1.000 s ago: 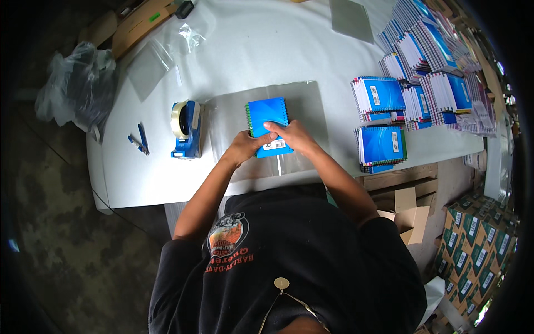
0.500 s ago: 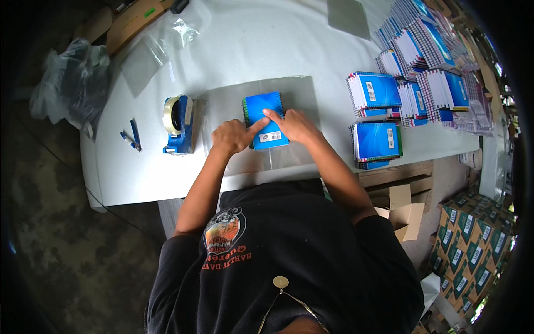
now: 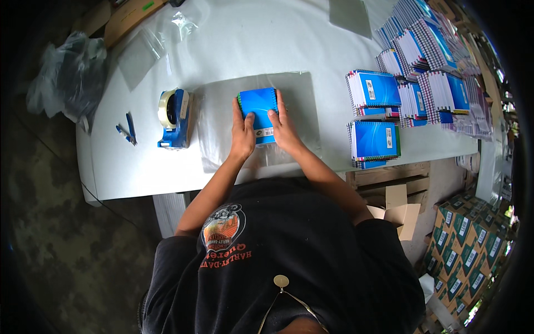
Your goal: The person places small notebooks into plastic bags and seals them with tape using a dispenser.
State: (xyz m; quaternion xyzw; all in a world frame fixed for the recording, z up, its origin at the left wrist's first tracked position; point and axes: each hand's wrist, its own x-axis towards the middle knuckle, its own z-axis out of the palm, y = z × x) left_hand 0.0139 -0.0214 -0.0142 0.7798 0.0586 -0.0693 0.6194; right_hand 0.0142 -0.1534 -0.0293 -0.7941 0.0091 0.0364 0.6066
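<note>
A blue-covered spiral notebook (image 3: 258, 103), perhaps a stack of them, lies on a clear plastic sheet (image 3: 302, 92) in front of me. Its white label faces up near the close edge. My left hand (image 3: 242, 131) grips the left side, thumb on the cover and fingers along the edge. On the opposite side my right hand (image 3: 283, 127) holds it the same way. The undersides of both hands are hidden.
Left of the sheet stands a blue tape dispenser (image 3: 177, 119) with a roll of tape; beyond it lie a pen and blue-handled cutter (image 3: 129, 129). Notebook stacks (image 3: 375, 139) fill the table's right side. An open carton (image 3: 401, 214) and patterned boxes (image 3: 464, 253) stand below right.
My hands have moved from pressing on top of the cover to holding the notebook by its two sides. The notebook sits slightly farther left and straighter in view.
</note>
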